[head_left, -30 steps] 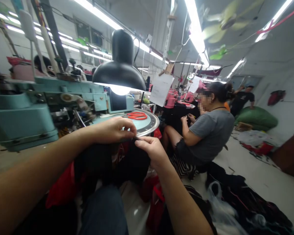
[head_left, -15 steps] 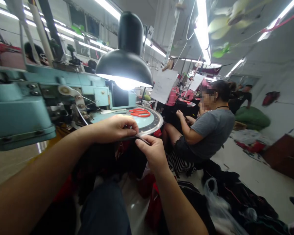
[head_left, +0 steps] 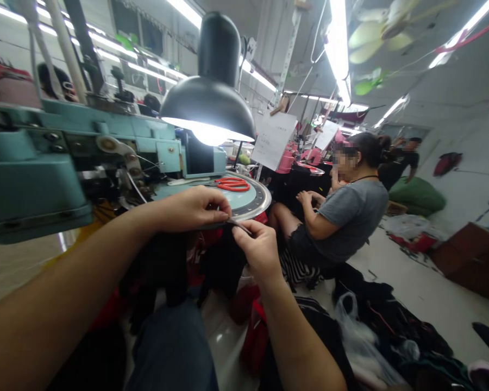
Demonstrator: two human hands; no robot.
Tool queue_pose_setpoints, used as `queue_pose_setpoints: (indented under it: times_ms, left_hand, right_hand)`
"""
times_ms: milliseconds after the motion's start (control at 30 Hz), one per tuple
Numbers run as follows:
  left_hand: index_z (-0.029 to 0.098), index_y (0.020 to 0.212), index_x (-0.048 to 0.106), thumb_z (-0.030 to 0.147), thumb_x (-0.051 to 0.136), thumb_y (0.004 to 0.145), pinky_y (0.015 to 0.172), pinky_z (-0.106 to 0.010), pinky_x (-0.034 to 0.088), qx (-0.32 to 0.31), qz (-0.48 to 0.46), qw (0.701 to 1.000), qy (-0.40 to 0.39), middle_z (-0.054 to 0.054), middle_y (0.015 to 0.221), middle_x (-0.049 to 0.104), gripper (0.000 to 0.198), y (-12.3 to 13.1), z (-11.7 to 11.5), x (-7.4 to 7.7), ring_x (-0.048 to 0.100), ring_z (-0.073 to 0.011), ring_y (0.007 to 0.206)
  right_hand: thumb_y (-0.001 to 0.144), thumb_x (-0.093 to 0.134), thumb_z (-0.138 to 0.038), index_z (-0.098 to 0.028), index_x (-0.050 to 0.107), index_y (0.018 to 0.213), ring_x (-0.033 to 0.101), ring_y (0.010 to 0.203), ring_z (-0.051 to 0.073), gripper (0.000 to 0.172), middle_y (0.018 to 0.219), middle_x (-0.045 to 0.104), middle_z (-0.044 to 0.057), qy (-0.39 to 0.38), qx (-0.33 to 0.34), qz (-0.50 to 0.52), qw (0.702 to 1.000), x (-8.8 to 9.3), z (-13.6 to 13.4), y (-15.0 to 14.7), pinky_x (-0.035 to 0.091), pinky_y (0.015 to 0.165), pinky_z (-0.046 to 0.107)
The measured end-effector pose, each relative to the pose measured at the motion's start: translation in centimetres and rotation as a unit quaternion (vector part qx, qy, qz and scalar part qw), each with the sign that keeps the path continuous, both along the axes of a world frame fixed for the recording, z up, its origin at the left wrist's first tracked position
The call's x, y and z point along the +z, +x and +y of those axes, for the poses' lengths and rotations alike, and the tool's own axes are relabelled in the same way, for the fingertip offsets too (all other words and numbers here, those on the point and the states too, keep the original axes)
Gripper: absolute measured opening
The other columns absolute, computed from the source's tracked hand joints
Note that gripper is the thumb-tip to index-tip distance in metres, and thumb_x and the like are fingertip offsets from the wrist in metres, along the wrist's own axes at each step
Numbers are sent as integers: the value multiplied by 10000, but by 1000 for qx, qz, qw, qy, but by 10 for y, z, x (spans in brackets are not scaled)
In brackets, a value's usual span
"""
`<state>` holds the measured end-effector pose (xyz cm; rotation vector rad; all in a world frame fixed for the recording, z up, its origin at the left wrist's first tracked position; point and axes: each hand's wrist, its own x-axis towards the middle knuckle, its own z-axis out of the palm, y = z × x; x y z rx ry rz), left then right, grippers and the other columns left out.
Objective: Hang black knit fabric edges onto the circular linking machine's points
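While the black knit fabric (head_left: 224, 266) hangs from the hands just in front of the dial rim (head_left: 257, 207) of the teal linking machine (head_left: 36, 168), the left hand (head_left: 191, 213) is closed, its fingers (head_left: 212, 203) curled over and pinching the top of the material against the thumb. The right hand (head_left: 258, 250) grips likewise, thumb and forefinger closed on a narrow dark strip (head_left: 238, 225) that runs between the two hands. The work sits just below the dial rim, near it but apparently not touching.

For a pinch of this kind, the grip should stay at the fingertips, with tension even across both hands, so that the knit is neither stretched nor twisted. The work should be kept under the light of the black desk lamp (head_left: 207, 103) and clear of the orange-handled scissors (head_left: 232, 184) lying on the dial plate.

The fingers hide the exact point of contact. The strip is too thin and dark to identify; it is probably a fabric edge, though a slim tool cannot be ruled out. The lower fabric merges into the dark lap area, and a knee in blue denim (head_left: 171, 347) blocks the view beneath.
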<state>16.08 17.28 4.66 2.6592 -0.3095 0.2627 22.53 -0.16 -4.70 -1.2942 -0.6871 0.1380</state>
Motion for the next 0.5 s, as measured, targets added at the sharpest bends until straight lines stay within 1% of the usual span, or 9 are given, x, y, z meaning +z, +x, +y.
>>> queue_pose_setpoints:
  times_ms: [67, 233, 400, 500]
  left_hand:
    - [170, 872, 707, 513, 557, 826, 723, -221, 477, 4, 1, 1000, 1, -15, 837, 702, 377, 1, 1, 0, 621, -165, 795]
    - [177, 877, 711, 507, 559, 823, 717, -207, 476, 6, 11, 1000, -3, 0, 829, 707, 368, 1, 1, 0, 624, -158, 788]
    - [171, 856, 708, 512, 548, 825, 710, -205, 473, 3, 11, 1000, -3, -6, 816, 704, 378, 0, -1, 2, 624, -160, 788]
    - [170, 865, 712, 517, 553, 826, 720, -209, 476, 3, 12, 1000, -1, -11, 829, 708, 384, 1, -1, 2, 627, -161, 791]
  right_hand:
    - [713, 743, -306, -139, 756, 757, 484, 585, 114, 173, 624, 620, -20, -6, -6, -2, 1000, 2, -1, -1, 393, 576, 251]
    - [709, 772, -318, -142, 760, 738, 491, 566, 116, 179, 611, 628, -19, -11, -2, -12, 1000, 5, 0, -6, 403, 549, 247]
    - [722, 752, -284, -141, 749, 708, 504, 551, 112, 144, 596, 633, -22, -13, -40, -42, 998, 4, 2, -7, 410, 538, 236]
    - [728, 743, -276, -140, 754, 717, 531, 561, 119, 137, 611, 659, -15, -17, -57, -57, 997, 3, 2, -7, 434, 552, 237]
